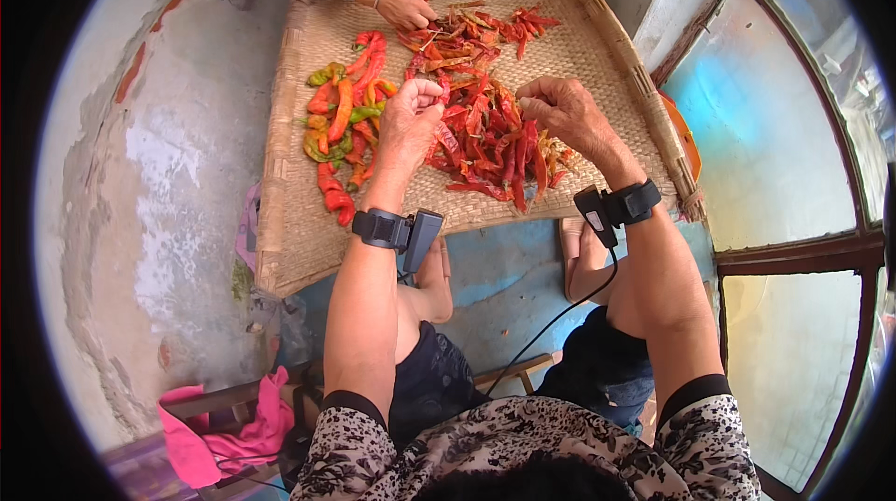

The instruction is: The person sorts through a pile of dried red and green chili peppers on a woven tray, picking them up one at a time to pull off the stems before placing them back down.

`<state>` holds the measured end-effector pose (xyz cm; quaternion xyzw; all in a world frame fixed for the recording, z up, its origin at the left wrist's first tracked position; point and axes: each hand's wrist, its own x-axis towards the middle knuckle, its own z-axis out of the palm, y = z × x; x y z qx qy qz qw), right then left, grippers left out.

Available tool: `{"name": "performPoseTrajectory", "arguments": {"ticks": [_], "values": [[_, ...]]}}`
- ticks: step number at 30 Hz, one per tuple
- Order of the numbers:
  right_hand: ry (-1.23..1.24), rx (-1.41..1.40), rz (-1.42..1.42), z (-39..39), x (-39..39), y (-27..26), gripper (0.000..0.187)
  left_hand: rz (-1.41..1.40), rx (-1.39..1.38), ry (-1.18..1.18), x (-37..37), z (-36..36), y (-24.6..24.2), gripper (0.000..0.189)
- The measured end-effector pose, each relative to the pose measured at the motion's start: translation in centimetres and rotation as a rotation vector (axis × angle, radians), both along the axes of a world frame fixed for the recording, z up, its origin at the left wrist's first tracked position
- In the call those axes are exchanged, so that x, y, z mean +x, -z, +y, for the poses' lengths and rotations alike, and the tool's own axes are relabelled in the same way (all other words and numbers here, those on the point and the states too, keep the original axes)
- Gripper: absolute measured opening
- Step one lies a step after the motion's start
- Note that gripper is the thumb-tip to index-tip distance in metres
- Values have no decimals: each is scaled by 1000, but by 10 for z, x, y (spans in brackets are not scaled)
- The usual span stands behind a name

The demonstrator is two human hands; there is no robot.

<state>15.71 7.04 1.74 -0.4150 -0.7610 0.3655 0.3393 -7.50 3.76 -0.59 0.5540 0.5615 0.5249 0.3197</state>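
A heap of dried red chili peppers (490,144) lies on a woven tray (413,203) in front of me. Over the heap's left side, my left hand (414,119) pinches a dried red chili pepper (444,84) at its fingertips. My right hand (568,114) is above the heap's right side, thumb and fingertips drawn together; whether something small is between them is hidden. Fresher, plumper red, orange and green peppers (341,112) lie left of my left hand.
Across the tray, another person's hand (406,7) touches a second group of dried peppers (476,35). A peeling wall (175,186) stands left and a framed glass window (777,123) right. A pink cloth (245,431) hangs at lower left. A cable (560,315) runs from my right wrist device.
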Motion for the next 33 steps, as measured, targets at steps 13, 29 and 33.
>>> {"name": "performPoseTrajectory", "arguments": {"ticks": [13,29,33], "values": [[-63,-251,234,-17,-46,5,35,-141,111,104,35,-11,-16,27],[789,627,235,21,53,-20,20,-55,-34,-17,13,-27,-25,20],[953,504,-38,30,119,-3,16,-92,-29,25,13,-24,-32,21]]}}
